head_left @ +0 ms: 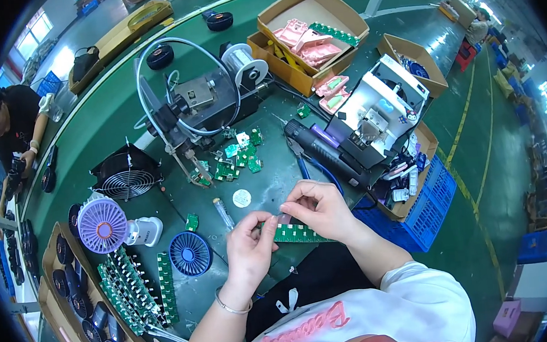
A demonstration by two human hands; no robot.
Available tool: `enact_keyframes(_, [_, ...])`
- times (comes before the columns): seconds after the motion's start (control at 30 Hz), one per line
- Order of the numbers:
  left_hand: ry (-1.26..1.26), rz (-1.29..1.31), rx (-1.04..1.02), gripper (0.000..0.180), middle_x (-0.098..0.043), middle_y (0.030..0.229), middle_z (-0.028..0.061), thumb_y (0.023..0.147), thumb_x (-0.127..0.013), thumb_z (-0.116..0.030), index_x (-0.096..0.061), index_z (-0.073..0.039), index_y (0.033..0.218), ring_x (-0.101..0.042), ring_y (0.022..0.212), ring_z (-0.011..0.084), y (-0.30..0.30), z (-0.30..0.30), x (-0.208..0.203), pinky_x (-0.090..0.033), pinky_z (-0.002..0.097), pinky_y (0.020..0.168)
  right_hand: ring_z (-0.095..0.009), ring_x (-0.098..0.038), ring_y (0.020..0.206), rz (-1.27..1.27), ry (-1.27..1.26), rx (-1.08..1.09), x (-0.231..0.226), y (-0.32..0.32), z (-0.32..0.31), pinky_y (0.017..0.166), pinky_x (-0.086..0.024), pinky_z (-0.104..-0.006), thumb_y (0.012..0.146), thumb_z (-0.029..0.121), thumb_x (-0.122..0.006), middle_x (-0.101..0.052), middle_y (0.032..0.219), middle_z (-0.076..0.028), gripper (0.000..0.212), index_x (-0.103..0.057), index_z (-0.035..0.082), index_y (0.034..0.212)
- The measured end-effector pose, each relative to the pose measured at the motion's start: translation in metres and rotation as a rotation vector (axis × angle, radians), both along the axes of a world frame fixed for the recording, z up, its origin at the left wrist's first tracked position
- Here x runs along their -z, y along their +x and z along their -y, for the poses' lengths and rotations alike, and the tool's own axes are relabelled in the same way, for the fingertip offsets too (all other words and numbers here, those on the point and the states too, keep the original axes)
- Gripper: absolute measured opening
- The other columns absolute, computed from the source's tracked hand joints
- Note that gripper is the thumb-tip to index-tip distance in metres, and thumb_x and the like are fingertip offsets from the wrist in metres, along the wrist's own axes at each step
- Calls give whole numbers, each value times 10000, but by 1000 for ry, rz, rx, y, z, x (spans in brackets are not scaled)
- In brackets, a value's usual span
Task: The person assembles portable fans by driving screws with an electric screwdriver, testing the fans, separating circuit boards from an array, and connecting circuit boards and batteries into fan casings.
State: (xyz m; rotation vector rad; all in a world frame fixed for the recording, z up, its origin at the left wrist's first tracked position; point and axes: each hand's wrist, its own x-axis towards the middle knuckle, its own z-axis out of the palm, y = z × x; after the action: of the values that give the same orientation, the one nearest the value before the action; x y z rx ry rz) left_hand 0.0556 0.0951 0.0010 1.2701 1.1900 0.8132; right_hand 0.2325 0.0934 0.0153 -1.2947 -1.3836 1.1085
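Note:
A green circuit board strip (pixel 299 234) with pale parts in a row lies in front of me at the table's near edge. My left hand (pixel 252 242) is closed at the strip's left end, thumb and fingers pinching it. Above the strip, my right hand (pixel 320 210) makes a pinch with thumb and forefinger close to my left fingertips. Something small and greyish shows there, too small to name. Just beyond my hands are a round white disc (pixel 242 198) and a thin clear tube (pixel 223 213). Loose green circuit boards (pixel 228 169) are scattered farther off.
A soldering machine (pixel 200 99) with a wire spool stands at the back. To the left are a purple handheld fan (pixel 102 225), a blue fan grille (pixel 190 253) and stacked board strips (pixel 128 288). A black screwdriver-like tool (pixel 323 151) and a blue crate (pixel 434 206) lie right. Another person works far left.

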Motion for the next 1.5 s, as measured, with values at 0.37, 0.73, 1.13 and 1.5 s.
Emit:
enact_keyframes(0.37, [-226,226,75,95,-607,778,-29,932,-616,-127,-617,-36,906,-501,581,20,-5,0,-12,-392,160,509,-95,-554,708,-425,-171,-227,21,24,-10,656,-432,-224,817,-17,-680,-597,793,-36,23,-660,-8,812])
enact_keyframes(0.73, [-184,575,-291,180,-587,893,19,983,-543,-220,-572,-43,994,-505,632,61,-9,-6,2,-439,197,586,-99,-462,622,-637,99,77,33,57,-26,550,-376,-220,908,60,-588,-514,772,-43,87,-564,25,832])
enact_keyframes(1.13, [-220,589,-217,340,-595,1079,94,945,-561,-93,-474,11,1257,-629,955,157,-14,-15,7,-508,284,860,-70,-527,656,-367,277,82,-14,10,-69,602,-408,-193,882,35,-643,-605,795,-20,61,-628,2,931])
enact_keyframes(1.5, [-27,85,217,483,-648,875,78,862,-673,-130,-480,56,1263,-654,808,131,-11,-8,9,-545,276,698,-37,-503,634,-75,400,400,18,4,-76,557,-373,-163,917,72,-622,-601,768,5,60,-628,21,949])
